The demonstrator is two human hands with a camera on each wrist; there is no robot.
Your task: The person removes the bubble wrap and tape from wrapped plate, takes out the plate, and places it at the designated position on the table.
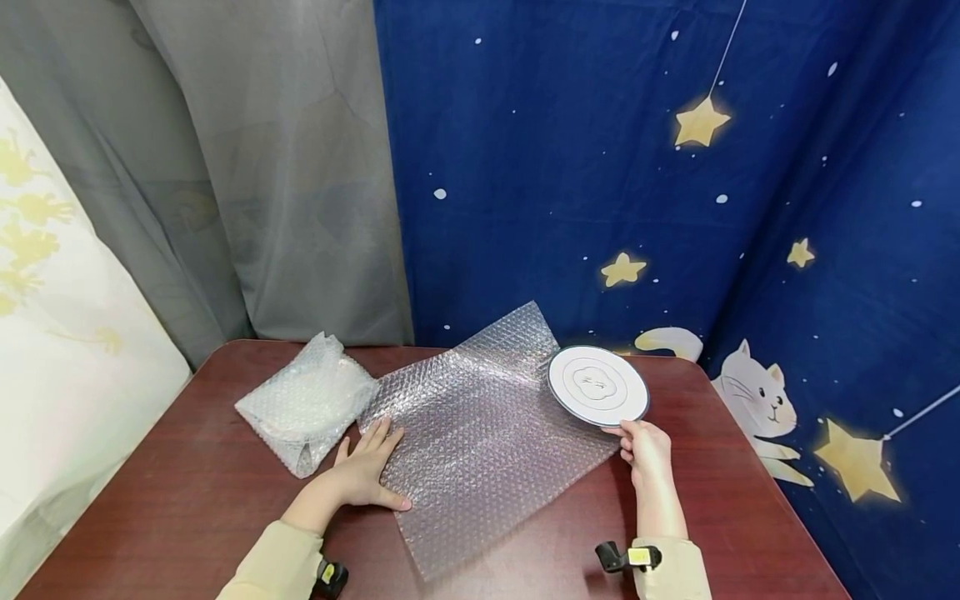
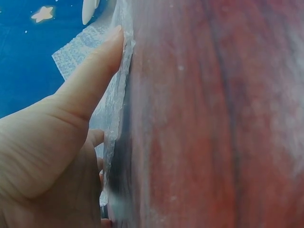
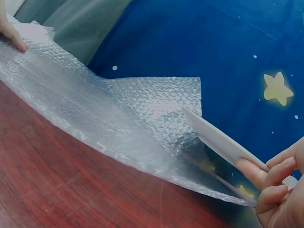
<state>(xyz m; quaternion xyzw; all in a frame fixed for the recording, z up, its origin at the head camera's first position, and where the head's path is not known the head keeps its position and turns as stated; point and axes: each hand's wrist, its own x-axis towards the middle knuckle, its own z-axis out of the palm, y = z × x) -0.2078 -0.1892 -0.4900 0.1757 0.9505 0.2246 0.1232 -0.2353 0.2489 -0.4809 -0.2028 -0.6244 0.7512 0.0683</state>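
A sheet of clear bubble wrap [image 1: 487, 450] lies spread across the middle of the table, its far corner raised toward the curtain. On its left edge rests my left hand [image 1: 367, 471], fingers spread and straight; the left wrist view shows the thumb [image 2: 90, 80] along the sheet's edge. My right hand [image 1: 647, 446] pinches the near rim of a round white plate [image 1: 598, 385] with a dark blue rim and a line drawing in its centre. In the right wrist view the plate [image 3: 228, 142] is seen nearly edge-on, tilted, beside the sheet's right end.
A bubble-wrapped bundle [image 1: 307, 404] lies on the left of the reddish-brown table [image 1: 720, 500], close to my left hand. Behind the table's far edge hang a grey curtain [image 1: 292, 183] and a blue curtain [image 1: 540, 167] with stars.
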